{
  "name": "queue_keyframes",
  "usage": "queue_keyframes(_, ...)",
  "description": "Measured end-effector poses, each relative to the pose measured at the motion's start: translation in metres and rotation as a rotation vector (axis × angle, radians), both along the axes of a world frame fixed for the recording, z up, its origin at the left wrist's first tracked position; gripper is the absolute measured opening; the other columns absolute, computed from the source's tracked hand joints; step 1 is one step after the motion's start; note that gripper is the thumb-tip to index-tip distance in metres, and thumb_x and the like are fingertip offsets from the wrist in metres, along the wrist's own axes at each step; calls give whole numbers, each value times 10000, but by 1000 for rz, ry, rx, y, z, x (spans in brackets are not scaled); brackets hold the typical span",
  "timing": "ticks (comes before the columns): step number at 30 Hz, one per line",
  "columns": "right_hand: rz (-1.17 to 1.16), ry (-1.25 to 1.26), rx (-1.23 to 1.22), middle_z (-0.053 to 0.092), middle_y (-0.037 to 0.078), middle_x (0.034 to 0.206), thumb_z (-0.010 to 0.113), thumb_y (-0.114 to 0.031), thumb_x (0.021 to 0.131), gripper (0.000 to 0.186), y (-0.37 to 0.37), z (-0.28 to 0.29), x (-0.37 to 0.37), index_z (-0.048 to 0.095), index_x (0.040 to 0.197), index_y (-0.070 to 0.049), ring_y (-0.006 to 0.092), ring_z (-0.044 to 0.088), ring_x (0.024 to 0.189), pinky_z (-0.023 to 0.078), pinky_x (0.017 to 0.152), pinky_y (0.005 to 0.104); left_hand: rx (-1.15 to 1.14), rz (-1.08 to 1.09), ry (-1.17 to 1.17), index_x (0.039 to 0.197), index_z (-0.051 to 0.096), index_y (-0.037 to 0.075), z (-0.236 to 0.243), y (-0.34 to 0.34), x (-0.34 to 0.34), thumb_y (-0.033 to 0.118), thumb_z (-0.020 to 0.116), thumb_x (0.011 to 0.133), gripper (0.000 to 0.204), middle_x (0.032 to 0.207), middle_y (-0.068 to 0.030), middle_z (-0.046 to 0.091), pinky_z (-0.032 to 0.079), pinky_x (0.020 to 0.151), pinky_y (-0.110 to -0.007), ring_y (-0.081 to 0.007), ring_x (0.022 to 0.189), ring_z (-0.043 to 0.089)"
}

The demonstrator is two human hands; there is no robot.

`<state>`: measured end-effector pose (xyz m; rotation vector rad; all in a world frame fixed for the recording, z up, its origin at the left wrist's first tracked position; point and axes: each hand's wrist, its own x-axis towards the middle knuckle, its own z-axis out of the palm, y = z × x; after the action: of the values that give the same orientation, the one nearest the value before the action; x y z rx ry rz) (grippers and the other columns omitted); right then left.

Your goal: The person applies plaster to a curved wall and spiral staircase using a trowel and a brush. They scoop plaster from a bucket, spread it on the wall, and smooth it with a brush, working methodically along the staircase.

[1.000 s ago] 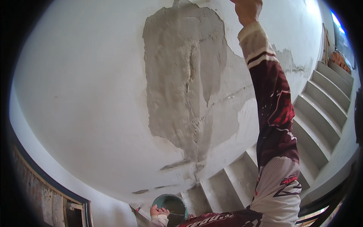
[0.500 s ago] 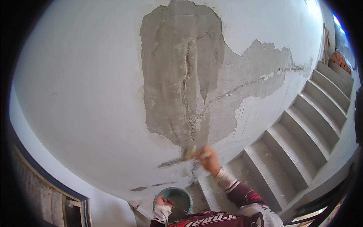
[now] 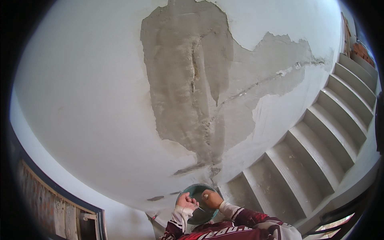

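A round green bucket (image 3: pixel 185 191) is in front of my body, close to the foot of the wall. My left hand (image 3: pixel 187 201) is closed over its left side, where a thin pale line, apparently the bucket's wire handle (image 3: pixel 201 209), runs out from the fingers. My right hand (image 3: pixel 213 199) is closed over the bucket's right side. A small pale handle end (image 3: pixel 206 196) shows at its fingers, seemingly that of a brush; the rest of it is hidden. Ahead, the white wall bears a bare grey plaster patch (image 3: pixel 172 80) with a rough crack (image 3: pixel 194 68).
Concrete stairs (image 3: pixel 296 160) climb along the wall to the right. Reddish bricks (image 3: pixel 363 54) are stacked at the top. At the lower left is a dark-framed opening (image 3: pixel 94 210), and a railing (image 3: pixel 340 224) runs at the lower right.
My right hand has come down from the lower wall to the bucket with the pale tool. The bucket and my left hand now appear higher and farther right; the view has shifted slightly.
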<state>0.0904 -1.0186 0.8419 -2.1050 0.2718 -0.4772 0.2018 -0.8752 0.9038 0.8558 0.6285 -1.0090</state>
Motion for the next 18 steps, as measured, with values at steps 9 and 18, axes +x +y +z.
queue_keyframes(9, -263, -11, 390, 666, 93, 778, 704, -145, 794, 153, -59, 59, -42, 616, 857, -38, 188, 646, 714, 529, 679, 330, -57, -66, 16, 641, 408, 146, 24, -29, -10, 190, 660, 797, 300, 598, -8, 390, 406, 757, -461, -206, 658, 458)
queue_keyframes(18, -197, -760, 464, 610, 22, 804, 680, -47, 831, 117, -162, 250, -7, 570, 856, -16, 102, 578, 746, 492, 663, 259, -35, -5, 50, 649, 415, 153, -5, -12, -7, 206, 654, 808, 292, 602, -1, 389, 401, 760, -463, -196, 670, 460)
